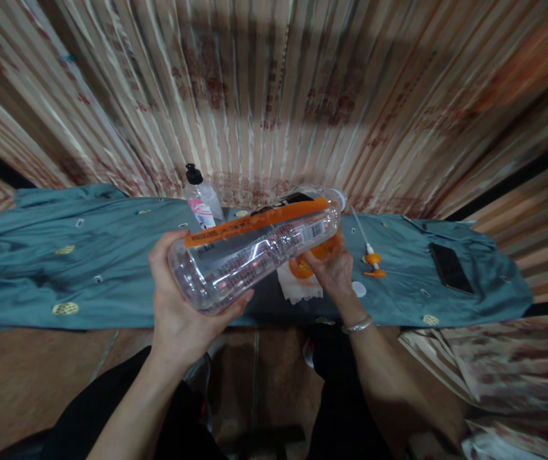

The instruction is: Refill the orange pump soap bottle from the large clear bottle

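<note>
My left hand (pixel 178 313) is wrapped round the base of a large clear bottle (pixel 255 255) with an orange and black label. The bottle is tilted, its neck to the upper right over an orange container (pixel 326 248). My right hand (pixel 335 271), with a bracelet at the wrist, is closed round that container, mostly hidden behind the bottle. White tissue (pixel 297 287) lies below it. An orange and white pump (pixel 372 260) with a clear tube lies to the right, near a round white disc (pixel 359 289).
A small clear bottle (pixel 202 201) with a black cap stands at the back left. A black phone (pixel 450 267) lies on the right of the green cloth (pixel 121 255). Striped curtains (pixel 264 96) hang behind it.
</note>
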The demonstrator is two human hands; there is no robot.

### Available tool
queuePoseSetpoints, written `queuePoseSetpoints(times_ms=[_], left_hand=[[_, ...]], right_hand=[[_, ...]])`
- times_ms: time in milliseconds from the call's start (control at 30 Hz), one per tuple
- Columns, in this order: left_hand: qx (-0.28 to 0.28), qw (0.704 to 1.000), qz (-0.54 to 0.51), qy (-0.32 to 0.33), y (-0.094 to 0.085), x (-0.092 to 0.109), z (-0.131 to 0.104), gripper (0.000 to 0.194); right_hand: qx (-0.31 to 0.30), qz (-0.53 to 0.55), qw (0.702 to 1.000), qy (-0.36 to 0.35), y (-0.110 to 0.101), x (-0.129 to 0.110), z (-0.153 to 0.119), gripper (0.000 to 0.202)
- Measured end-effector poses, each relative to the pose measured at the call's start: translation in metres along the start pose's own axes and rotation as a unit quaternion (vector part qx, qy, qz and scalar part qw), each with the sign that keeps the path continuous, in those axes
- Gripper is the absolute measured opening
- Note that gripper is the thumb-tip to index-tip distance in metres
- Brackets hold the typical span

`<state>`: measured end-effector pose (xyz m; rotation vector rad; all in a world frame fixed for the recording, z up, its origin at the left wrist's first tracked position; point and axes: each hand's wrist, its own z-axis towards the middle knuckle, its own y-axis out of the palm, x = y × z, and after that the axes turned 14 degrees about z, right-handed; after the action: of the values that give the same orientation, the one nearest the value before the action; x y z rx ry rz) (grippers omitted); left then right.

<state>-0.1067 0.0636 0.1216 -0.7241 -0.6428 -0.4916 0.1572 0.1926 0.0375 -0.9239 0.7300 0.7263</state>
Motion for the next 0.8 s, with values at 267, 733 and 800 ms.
queuePoseSetpoints(times_ms=[267, 733, 800], left_hand=[[-0.008, 1.000, 0.015, 0.022, -0.0020, -0.0027, -0.0007, 0.098], [0.019, 1.000, 0.005, 0.015, 0.0029, -0.0002, -0.0022, 0.095], [0.017, 1.000, 0.005, 0.012, 0.0029, 0.0000, -0.0022, 0.095]], right_hand=[[0.007, -0.003, 1.000, -0.001, 0.0004, 0.0011, -0.0014, 0.072], [0.001, -0.005, 1.000, 0.011, -0.0002, -0.0024, -0.0008, 0.069], [-0.001, 0.000, 1.000, 0.012, -0.0002, -0.0035, -0.0009, 0.068]])
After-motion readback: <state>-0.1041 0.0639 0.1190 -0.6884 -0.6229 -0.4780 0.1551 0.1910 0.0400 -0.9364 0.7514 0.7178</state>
